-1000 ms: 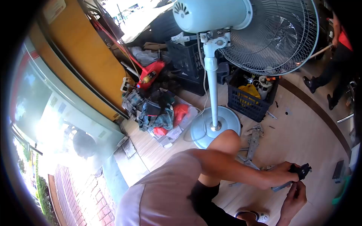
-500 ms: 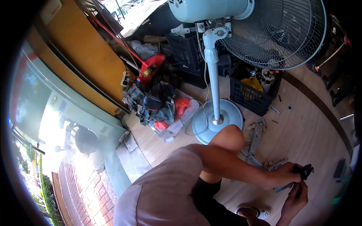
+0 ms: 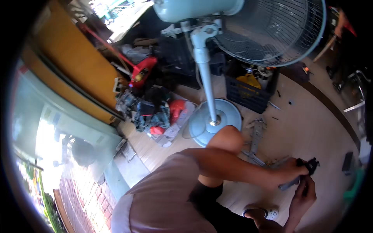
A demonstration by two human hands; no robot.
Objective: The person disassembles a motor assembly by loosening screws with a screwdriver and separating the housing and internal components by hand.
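Observation:
My left hand [image 3: 289, 172] is wrapped round a dark metal part [image 3: 312, 166] at the lower right, whose black end sticks out past the fingers. A grey bar of it shows below the palm. Just beneath, my right hand [image 3: 304, 197] has its fingers bent and drawn together against the underside of the part; what they pinch, if anything, is too small to tell. Metal brackets [image 3: 256, 136] lie on the floor beyond my left forearm.
A blue standing fan [image 3: 206, 70] rises ahead on its round base. Behind it is a black crate [image 3: 248, 93] of parts. Cloths and red bags [image 3: 176, 108] lie left of the base. A grey block [image 3: 347, 163] is at the right. Another person's legs [image 3: 338, 66] show at upper right.
The view has tilted and shifted, so the fan and crate sit further left and higher. Both hands stay at the dark part with nearly the same hold. The other person has shifted at the upper right.

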